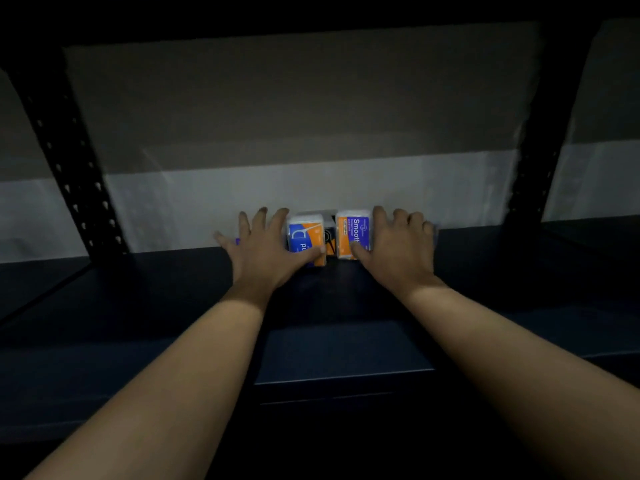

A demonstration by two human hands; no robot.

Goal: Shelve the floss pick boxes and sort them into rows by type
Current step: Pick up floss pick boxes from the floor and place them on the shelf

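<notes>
A: How are the arms set?

B: Both reach straight forward, palms down. The left hand (265,247) has fingers spread, thumb curled across the front of the blue-and-orange box (306,239).

A: And the other?

B: The right hand (398,244) grips the orange box (354,237), thumb on its near face, fingers curled past its outer side.

A: Where do the boxes sit?

B: Between the two hands, a narrow gap apart, deep on the dark shelf (339,348) by the wall (277,133).

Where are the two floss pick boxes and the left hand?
left floss pick box (305,239), head view, on its blue and orange label.
right floss pick box (353,233), head view, on its orange label.
left hand (265,249), head view, on its back.
</notes>
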